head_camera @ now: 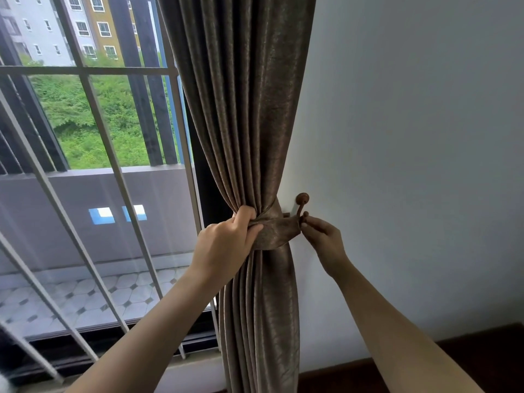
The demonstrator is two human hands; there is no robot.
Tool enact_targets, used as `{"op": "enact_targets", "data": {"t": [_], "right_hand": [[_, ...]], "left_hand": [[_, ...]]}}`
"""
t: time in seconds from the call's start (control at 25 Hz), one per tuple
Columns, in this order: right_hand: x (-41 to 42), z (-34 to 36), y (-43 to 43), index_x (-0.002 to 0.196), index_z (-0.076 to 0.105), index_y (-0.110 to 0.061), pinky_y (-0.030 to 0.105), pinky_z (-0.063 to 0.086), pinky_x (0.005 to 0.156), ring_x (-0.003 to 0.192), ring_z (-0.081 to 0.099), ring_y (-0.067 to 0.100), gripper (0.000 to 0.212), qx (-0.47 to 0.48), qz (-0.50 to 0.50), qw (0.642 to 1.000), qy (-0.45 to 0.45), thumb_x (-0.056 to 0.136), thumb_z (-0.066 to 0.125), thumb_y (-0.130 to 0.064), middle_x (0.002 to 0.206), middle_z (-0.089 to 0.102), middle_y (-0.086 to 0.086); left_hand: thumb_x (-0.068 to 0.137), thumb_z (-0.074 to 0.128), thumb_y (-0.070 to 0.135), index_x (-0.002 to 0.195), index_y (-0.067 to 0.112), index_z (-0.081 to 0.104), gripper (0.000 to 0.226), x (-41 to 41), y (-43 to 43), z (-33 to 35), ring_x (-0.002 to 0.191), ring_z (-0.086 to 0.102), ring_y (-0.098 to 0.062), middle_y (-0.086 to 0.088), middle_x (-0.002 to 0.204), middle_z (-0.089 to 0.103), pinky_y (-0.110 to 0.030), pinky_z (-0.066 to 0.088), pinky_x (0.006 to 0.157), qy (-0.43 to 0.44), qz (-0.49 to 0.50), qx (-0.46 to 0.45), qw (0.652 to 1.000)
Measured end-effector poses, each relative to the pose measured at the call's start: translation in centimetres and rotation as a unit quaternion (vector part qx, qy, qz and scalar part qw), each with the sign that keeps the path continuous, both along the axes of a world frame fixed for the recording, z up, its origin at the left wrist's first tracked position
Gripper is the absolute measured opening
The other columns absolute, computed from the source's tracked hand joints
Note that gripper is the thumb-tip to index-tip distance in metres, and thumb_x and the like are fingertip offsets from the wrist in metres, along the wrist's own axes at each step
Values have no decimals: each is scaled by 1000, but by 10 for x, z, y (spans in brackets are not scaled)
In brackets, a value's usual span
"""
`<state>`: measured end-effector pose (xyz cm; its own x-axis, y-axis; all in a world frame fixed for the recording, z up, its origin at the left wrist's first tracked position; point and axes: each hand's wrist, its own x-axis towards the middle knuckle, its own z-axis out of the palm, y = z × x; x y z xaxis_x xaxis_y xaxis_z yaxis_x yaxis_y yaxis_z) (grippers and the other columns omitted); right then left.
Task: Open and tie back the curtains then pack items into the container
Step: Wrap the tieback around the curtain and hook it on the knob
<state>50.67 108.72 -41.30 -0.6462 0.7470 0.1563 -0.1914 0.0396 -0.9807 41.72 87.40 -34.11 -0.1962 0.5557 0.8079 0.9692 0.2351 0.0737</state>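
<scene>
**Two hands at the tieback, curtain nearly fastened**

Beside the barred window (pixel 93 165) on the left, the left hand (pixel 226 242) grips the gathered curtain (pixel 249 109), its fingers curled into the folds where the tieback (pixel 279 232) wraps them. The curtain hangs bunched between the window and the wall (pixel 411 137), drawn clear of the glass. Further right, the tieback's end reaches the hook (pixel 302 204) on the wall. The right hand (pixel 323 239) pinches that end just below the hook's knob. I cannot tell whether the loop is already over the hook. The step in hand looks like tying back. The next move likely calls for seating the loop, then releasing both hands gently. No container is in view, so packing seems not yet begun.
</scene>
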Motion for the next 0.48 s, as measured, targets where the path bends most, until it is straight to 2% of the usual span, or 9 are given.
{"op": "enact_targets", "data": {"t": [0.16,0.32,0.48], "right_hand": [[-5,2,0,101,68,-13,22,52,86,90,67,8,21,72,-35,996,-38,82,68,-4,99,70,0],[-16,6,4,96,63,-11,10,51,70,81,63,7,21,184,-103,975,-67,79,70,-1,90,65,-2],[-23,9,8,91,59,-12,24,50,70,79,60,17,15,270,-172,940,-118,82,68,-5,89,62,0]], "left_hand": [[91,43,38,92,8,59,34,1,3,-4,38,56,-13,1,59,63,-27,51,39,3,4,-1,1000],[90,42,38,90,10,59,33,1,6,-3,36,53,-14,2,58,61,-28,49,37,11,21,-9,1000],[89,41,38,89,10,59,33,1,8,-2,34,52,-14,3,57,60,-27,48,35,11,25,-17,999]]}}
